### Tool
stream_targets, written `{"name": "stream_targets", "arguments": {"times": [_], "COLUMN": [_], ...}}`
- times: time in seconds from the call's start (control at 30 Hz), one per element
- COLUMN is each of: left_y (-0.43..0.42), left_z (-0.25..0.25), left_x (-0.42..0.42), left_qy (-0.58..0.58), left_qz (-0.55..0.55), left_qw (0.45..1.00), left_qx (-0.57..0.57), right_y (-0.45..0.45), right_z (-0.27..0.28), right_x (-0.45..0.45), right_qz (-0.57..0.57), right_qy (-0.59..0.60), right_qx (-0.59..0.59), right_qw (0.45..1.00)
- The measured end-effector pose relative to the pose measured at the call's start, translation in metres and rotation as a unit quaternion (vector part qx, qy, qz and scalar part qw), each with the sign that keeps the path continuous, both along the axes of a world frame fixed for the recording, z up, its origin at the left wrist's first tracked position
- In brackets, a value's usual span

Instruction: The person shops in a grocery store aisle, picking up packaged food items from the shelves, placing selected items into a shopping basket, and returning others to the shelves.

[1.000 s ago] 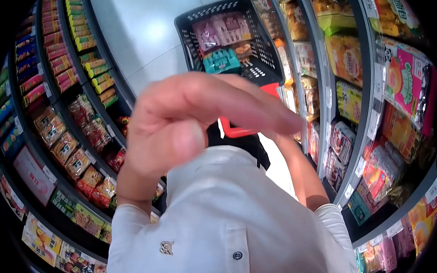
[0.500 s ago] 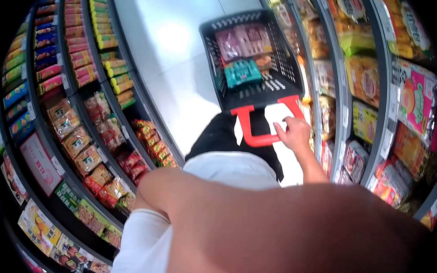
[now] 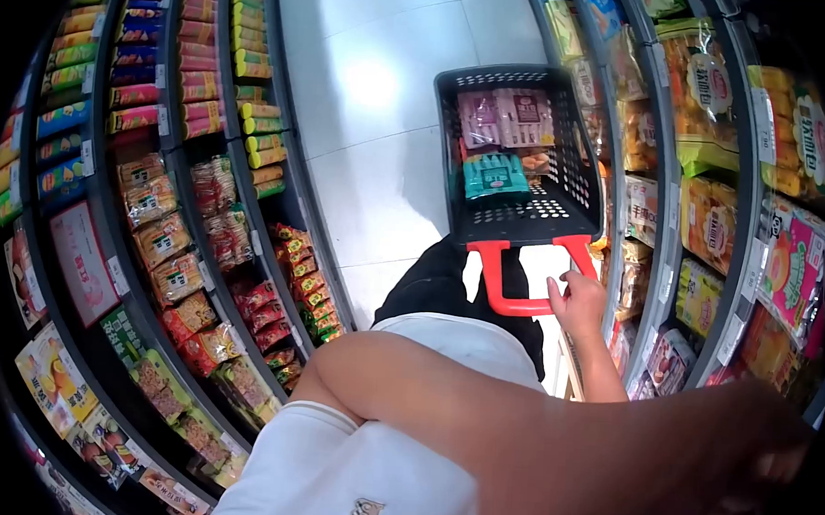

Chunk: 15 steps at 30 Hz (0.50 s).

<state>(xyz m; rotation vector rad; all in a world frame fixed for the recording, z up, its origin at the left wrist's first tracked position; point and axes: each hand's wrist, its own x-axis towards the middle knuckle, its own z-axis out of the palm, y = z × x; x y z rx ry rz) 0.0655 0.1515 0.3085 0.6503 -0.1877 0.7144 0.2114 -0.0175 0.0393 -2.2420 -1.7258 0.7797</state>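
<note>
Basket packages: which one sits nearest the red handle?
The teal package, the only one of that colour in the black shopping basket; the purple-pink packaging and the brownish item lie farther from the red handle.

Setting: a shop, apparently a grocery, viewed along one aisle. Evidence: stocked left-hand shelves fill that side of frame, with rows of tubes upper left, wrapped snacks below. Right-hand shelves carry bread bags; price tags line shelf edges. Shopping basket holding packets, right of upper centre.
</note>
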Motion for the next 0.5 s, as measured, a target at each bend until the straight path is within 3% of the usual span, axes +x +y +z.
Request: {"name": "stream_targets", "arguments": {"times": [0.5], "left_y": [-0.022], "left_z": [0.023], "left_x": [0.017], "left_qy": [-0.024], "left_qz": [-0.003], "left_qw": [0.999], "left_qx": [-0.048], "right_y": [-0.01], "right_z": [0.006], "right_x": [0.0], "right_qz": [0.011], "right_qy": [-0.017], "right_qx": [0.0], "right_qw": [1.0]}}
